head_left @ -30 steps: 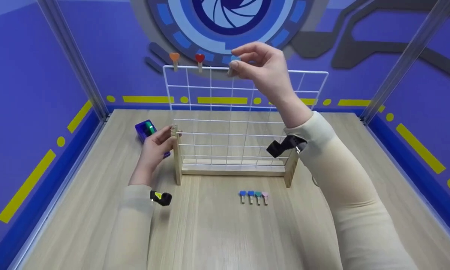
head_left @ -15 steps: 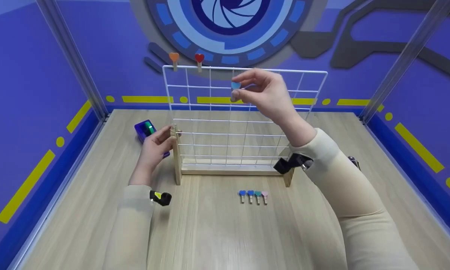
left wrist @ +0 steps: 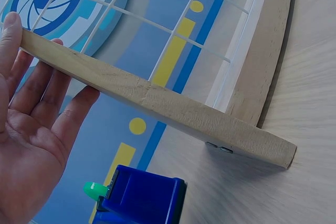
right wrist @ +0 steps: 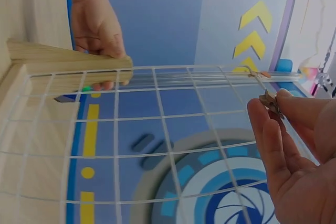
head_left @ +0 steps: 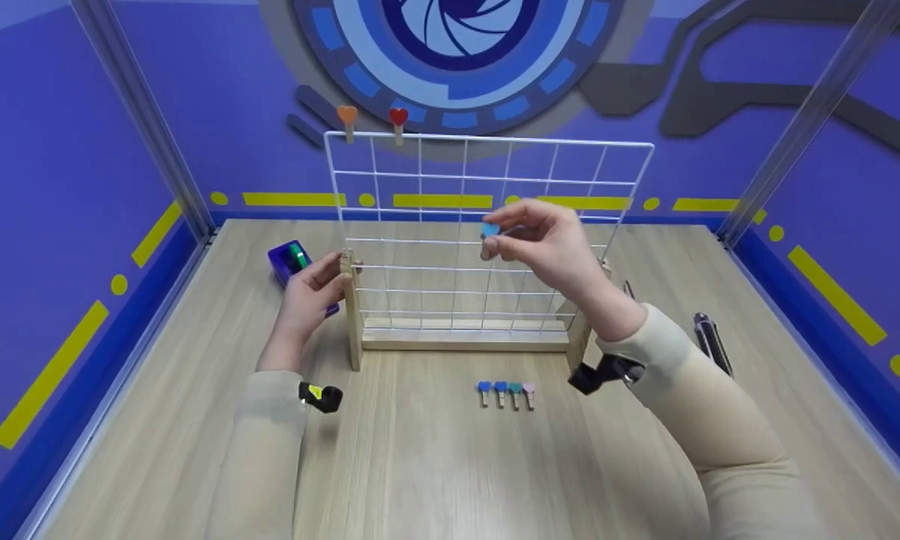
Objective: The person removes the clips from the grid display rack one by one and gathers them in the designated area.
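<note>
My right hand (head_left: 551, 244) pinches a small wooden clothespin with a light blue heart (head_left: 490, 229) between thumb and fingers, in front of the white wire grid (head_left: 487, 140). The right wrist view shows the clothespin (right wrist: 270, 103) at the fingertips. My left hand (head_left: 307, 300) grips the left wooden upright (head_left: 354, 315) of the grid's stand near its top; in the left wrist view the thumb and fingers lie on either side of the upright (left wrist: 147, 98). An orange heart clothespin (head_left: 348, 120) and a red heart clothespin (head_left: 398, 122) are clipped on the grid's top wire.
Several heart clothespins (head_left: 502, 394), blue, green and pink, lie in a row on the table before the stand. A purple-blue box (head_left: 281, 259) with a green item stands behind my left hand. A dark, slim object (head_left: 712, 345) lies beside my right forearm.
My right hand has come down from the grid's top wire, still pinching the light blue heart clothespin, and shifted slightly right. The left hand stays on the upright.
</note>
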`<state>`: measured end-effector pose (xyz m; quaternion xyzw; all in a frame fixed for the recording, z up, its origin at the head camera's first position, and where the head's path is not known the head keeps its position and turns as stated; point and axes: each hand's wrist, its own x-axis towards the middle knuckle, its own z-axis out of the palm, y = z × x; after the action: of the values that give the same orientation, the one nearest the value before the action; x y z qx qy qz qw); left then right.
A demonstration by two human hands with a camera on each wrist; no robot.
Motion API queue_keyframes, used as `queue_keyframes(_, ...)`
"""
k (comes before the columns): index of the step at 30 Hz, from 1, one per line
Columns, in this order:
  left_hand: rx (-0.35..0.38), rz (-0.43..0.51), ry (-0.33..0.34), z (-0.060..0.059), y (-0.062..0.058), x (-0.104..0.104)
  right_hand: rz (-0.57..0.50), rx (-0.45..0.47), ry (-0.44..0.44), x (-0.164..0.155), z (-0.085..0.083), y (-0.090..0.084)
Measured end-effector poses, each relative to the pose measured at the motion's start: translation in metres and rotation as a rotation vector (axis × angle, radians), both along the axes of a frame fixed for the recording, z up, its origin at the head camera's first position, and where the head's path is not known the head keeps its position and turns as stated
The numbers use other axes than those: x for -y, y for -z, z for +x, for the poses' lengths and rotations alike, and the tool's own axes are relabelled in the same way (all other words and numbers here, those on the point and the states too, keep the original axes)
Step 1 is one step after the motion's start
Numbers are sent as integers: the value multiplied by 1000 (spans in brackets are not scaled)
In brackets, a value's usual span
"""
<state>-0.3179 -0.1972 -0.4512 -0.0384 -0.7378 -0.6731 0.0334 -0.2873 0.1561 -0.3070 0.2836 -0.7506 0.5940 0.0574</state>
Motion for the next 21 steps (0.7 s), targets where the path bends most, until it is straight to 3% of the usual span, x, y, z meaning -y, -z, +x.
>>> queue_keyframes(21,-33,38,7,-1,2,0,68,153,22,-35,28,78)
